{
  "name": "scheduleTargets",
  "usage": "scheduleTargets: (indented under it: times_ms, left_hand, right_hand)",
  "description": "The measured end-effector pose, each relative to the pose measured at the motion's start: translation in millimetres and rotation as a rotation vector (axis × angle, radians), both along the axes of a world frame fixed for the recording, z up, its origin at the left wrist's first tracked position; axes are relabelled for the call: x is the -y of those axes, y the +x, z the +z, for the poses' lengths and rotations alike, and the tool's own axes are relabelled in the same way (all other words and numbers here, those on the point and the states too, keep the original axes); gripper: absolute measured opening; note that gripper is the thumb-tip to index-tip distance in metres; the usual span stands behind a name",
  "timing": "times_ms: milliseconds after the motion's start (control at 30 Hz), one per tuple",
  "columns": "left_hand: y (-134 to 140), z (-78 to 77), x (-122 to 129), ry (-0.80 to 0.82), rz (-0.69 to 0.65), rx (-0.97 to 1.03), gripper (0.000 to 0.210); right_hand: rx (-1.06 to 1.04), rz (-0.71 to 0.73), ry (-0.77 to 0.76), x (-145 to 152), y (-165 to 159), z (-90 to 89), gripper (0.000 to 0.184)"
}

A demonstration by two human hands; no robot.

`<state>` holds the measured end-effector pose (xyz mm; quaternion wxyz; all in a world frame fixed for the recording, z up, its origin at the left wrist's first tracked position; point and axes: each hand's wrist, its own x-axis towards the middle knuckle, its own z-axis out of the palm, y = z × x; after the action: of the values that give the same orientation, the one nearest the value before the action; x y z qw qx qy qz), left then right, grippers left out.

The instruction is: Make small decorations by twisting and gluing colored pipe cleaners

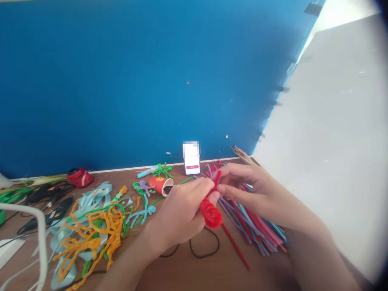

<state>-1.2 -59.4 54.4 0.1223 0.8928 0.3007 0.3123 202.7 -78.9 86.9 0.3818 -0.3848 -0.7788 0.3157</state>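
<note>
My left hand (183, 208) is closed around a red pipe cleaner (212, 215), which is wound into a tight rosette below the fingers. A short red end stands up between both hands. My right hand (253, 184) pinches near that end with thumb and forefinger. Below the rosette, a straight red stem (236, 247) slants down to the right; I cannot tell if it is joined to the coil. Behind my right hand lies a bundle of loose pipe cleaners (257, 232) in red, purple, blue and pink.
A lit phone (191, 159) leans against the blue wall (151, 81). Left of it lie a tipped red paper cup (158, 184), small pipe-cleaner figures (144, 188), orange pipe-cleaner branches (113, 226), pale blue ribbon (101, 196) and a red tape roll (80, 178). A black cable (206, 256) loops in front.
</note>
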Motion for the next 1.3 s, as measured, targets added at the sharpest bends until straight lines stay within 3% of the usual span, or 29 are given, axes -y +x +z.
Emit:
scheduleTargets:
  times_ms: [167,267,333,567,933,1033,1133,1233,1300]
  left_hand:
    - [-5.7,9.2,1.5,-0.1,-0.006,0.03,0.028]
    - [-9.4,11.7,0.8,-0.132,0.045,0.059,0.018]
    - [-12.2,12.0,0.2,-0.087,0.038,0.099,0.004]
    - [-17.1,13.1,-1.4,0.207,-0.142,0.2,0.014]
    - [-15.9,4.7,-5.8,0.269,-0.103,0.169,0.01]
    - [-13.1,2.4,-6.4,0.156,-0.016,0.196,0.013]
    - [-10.1,4.2,-6.5,-0.161,0.023,0.321,0.019]
    - [-6.7,6.5,-9.4,-0.552,-0.026,0.469,0.032]
    - [-4.3,6.5,-12.3,-0.684,-0.064,0.549,0.035]
  right_hand:
    - [0.006,0.0,0.055,0.7,-7.1,0.0,0.011]
    - [-0.025,-0.025,0.078,0.8,-9.2,-2.7,0.013]
    - [-0.049,-0.049,0.099,0.9,-8.7,-4.2,0.012]
    - [-0.053,-0.053,0.251,5.9,-7.4,-0.2,0.008]
    - [0.167,-0.045,0.384,5.6,-9.6,-3.6,0.006]
    - [0.31,-0.121,0.63,1.3,-12.5,-10.3,0.008]
    - [0.466,-0.206,0.889,-2.2,-15.7,-17.9,0.016]
    - [0.57,-0.212,0.999,-5.1,-16.3,-24.3,0.018]
    - [0.561,-0.227,1.008,-7.6,-15.9,-27.1,0.018]
